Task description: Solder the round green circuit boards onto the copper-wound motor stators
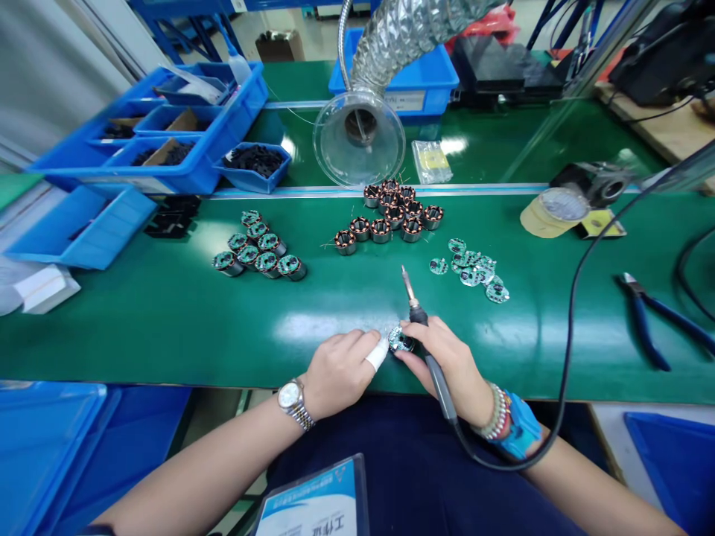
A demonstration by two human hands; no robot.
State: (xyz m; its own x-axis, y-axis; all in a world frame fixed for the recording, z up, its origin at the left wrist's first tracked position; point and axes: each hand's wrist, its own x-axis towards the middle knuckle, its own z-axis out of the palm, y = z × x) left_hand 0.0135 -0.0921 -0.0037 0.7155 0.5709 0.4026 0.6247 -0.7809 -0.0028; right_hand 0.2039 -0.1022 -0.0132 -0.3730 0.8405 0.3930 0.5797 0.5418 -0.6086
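Note:
Near the front edge of the bench, a small round green circuit board [400, 339] sits between my hands; whether a coil lies under it is hidden. My left hand [342, 372] has its fingers closed, a white wrap on one finger, with the tips gripping the board's left side. My right hand [447, 361] is wrapped around a soldering iron [439, 383], and its thumb and fingertips also touch the board's right side. The iron's tip points away from me, up over the bench, apart from the board.
Ahead stand several copper-wound stators [380, 230], with loose round boards [472, 269] to their right. Board-topped stators [267, 263] group at left. A fume duct hood [359, 139], blue bins [201, 160], a yellowish round container [553, 212] and blue-handled cutters [642, 320] surround them. The iron's cable [570, 327] loops right.

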